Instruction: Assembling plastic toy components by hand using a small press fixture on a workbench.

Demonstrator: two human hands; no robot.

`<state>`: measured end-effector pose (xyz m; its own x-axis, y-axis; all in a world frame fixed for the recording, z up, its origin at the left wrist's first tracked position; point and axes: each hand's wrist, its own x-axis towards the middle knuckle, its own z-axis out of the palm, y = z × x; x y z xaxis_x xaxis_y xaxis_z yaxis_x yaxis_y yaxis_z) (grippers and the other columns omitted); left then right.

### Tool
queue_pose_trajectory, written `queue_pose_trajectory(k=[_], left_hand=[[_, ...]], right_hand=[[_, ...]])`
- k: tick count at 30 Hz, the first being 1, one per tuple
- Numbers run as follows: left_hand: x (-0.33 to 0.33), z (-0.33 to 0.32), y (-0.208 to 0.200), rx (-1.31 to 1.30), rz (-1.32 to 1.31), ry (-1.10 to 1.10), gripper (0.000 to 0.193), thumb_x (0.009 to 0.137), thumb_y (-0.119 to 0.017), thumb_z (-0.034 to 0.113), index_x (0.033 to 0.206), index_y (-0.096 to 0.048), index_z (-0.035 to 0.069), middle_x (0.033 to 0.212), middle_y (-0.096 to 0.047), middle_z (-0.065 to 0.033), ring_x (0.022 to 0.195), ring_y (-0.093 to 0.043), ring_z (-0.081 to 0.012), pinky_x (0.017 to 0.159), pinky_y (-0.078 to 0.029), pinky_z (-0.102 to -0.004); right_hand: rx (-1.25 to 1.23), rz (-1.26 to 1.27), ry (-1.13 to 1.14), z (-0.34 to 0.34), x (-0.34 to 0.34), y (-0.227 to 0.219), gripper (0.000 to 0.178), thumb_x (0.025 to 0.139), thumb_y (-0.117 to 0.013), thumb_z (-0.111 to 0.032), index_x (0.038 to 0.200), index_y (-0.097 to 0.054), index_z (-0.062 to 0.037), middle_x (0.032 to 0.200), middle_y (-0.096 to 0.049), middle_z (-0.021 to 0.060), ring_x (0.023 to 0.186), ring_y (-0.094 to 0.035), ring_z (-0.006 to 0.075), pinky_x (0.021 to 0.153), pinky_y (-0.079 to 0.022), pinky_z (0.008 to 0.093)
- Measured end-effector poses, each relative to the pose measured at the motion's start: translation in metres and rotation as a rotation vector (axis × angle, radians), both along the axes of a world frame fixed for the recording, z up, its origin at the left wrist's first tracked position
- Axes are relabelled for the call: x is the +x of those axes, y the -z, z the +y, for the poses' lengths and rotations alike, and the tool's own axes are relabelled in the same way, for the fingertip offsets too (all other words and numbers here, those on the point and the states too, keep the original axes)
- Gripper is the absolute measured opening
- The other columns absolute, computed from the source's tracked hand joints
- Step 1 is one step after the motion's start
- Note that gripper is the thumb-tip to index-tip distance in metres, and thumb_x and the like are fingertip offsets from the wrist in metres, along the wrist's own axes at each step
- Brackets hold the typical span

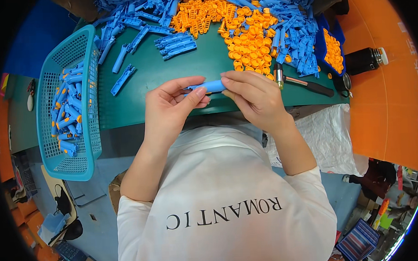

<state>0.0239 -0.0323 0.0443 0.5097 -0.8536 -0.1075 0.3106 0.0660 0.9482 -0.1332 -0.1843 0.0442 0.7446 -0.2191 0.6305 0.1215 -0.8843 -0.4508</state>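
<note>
Between both hands, over the near edge of the green table (143, 103), is a blue plastic tube-shaped piece (212, 86) with a bit of orange on its underside. My left hand (178, 97) pinches its left end between thumb and fingers. My right hand (254, 94) grips the right end, its fingertips covering that tip. Beyond my hands lie a short row of blue half-shells (175, 45) and one loose blue half-shell (123, 80). A heap of round orange caps (250, 46) and a pile of orange ladder-like strips (200, 13) sit farther back.
A turquoise basket (93, 130) at the left holds several blue-and-orange pieces. On the right are a mallet (304, 82), a pile of blue shells (298, 40), a dark blue bin (324, 59) of orange parts and a black bottle (360, 60). A white sack (329, 135) hangs below the table edge.
</note>
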Motion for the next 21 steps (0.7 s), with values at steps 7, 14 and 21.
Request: queue_pose_trajectory(k=[7, 14, 21], left_hand=[[0.006, 0.007, 0.008, -0.015, -0.109, 0.024, 0.050, 0.086, -0.080, 0.003, 0.132, -0.062, -0.003, 0.112, -0.070, -0.0143, 0.100, -0.070, -0.0197, 0.087, -0.059, -0.0324], [0.025, 0.005, 0.028, 0.090, -1.003, 0.027, 0.064, 0.075, -0.084, 0.009, 0.135, -0.062, 0.008, 0.113, -0.070, -0.0086, 0.105, -0.061, -0.0306, 0.096, -0.046, -0.0419], [0.022, 0.002, 0.039, 0.086, -1.068, -0.030, 0.060, 0.074, -0.083, 0.001, 0.132, -0.067, 0.007, 0.101, -0.074, -0.0090, 0.097, -0.065, -0.0235, 0.089, -0.052, -0.0351]], right_hand=[[-0.030, 0.016, 0.009, -0.011, 0.003, 0.009, 0.024, 0.080, -0.079, 0.001, 0.103, -0.073, 0.0013, 0.100, -0.074, 0.0150, 0.089, -0.073, 0.0303, 0.077, -0.059, 0.0341], [0.155, 0.162, 0.021, -0.019, 0.004, 0.011, 0.017, 0.081, -0.076, 0.002, 0.098, -0.075, 0.0005, 0.101, -0.074, 0.0144, 0.088, -0.073, 0.0296, 0.078, -0.058, 0.0338], [0.106, 0.264, -0.020, -0.014, 0.007, 0.013, 0.018, 0.079, -0.077, 0.002, 0.097, -0.075, -0.0001, 0.096, -0.073, 0.0119, 0.083, -0.071, 0.0279, 0.072, -0.057, 0.0348]])
